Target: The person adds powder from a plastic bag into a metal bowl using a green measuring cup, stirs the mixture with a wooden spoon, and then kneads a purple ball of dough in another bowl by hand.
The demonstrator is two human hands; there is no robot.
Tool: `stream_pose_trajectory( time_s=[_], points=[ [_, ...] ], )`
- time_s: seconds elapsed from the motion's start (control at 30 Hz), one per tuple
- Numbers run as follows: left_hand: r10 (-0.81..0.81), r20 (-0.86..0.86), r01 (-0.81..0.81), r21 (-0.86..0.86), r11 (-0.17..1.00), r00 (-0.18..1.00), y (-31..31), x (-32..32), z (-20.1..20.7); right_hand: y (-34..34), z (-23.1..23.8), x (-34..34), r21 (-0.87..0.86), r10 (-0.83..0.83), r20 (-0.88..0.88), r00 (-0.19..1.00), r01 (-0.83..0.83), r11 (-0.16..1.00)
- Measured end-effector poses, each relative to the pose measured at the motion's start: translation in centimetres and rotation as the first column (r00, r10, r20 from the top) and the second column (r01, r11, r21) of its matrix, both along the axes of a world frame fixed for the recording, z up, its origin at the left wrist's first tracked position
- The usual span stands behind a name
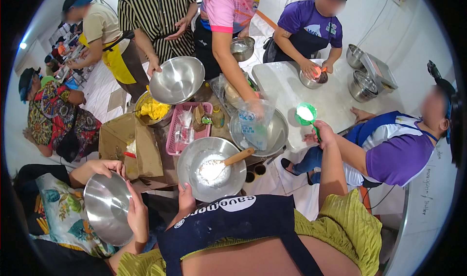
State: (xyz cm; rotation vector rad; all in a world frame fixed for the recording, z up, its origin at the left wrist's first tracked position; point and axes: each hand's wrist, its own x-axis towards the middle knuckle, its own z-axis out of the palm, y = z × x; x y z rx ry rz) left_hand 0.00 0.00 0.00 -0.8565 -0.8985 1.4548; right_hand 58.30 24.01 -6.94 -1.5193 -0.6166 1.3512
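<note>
My right hand (325, 132) is stretched out to the right, closed on the handle of a green measuring cup (299, 119). White powder (305, 112) fills the cup, which is held over the edge of a white table. At the near rim of a steel mixing bowl (187, 166), my left hand (186, 198) grips the edge. Inside that bowl lies a heap of white powder (212, 171). A spatula with a wooden handle (239, 156) rests in the powder, its handle leaning over the bowl's right rim.
Beyond my bowl stand a pink basket (170, 142) of packets and another steel bowl (281, 135) with a plastic bag. A cardboard box (131, 149) is left of them. Several co-workers crowd around, some holding bowls. Right is the white table (272, 89) with a scale (382, 71).
</note>
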Motion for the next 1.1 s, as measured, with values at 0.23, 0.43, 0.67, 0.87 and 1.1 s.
stream_pose_trajectory(
  time_s=[0.23,0.43,0.67,0.87,1.1],
  points=[
    [0.020,-0.066,-0.023,-0.038,0.999,0.998,-0.1,-0.3,-0.1,0.2,-0.5,-0.9,0.002,0.067,0.017,0.998,-0.067,0.998],
    [0.042,-0.155,-0.054,-0.072,0.996,0.987,0.0,-0.6,-0.1,0.5,-0.5,-1.7,0.003,0.098,0.014,0.995,-0.098,0.995],
    [0.052,-0.180,-0.062,-0.052,0.997,0.982,0.4,-0.2,0.5,0.7,-0.4,-1.9,-0.033,0.116,0.031,0.993,-0.115,0.993],
    [0.055,-0.189,-0.067,-0.056,0.996,0.980,-0.1,-0.4,-0.1,1.1,-0.2,-2.6,-0.005,0.147,0.023,0.989,-0.147,0.989],
    [0.054,-0.202,-0.067,-0.058,0.996,0.978,0.2,-0.8,0.4,1.5,1.5,-5.3,-0.003,0.185,0.027,0.982,-0.185,0.983]
  ],
)
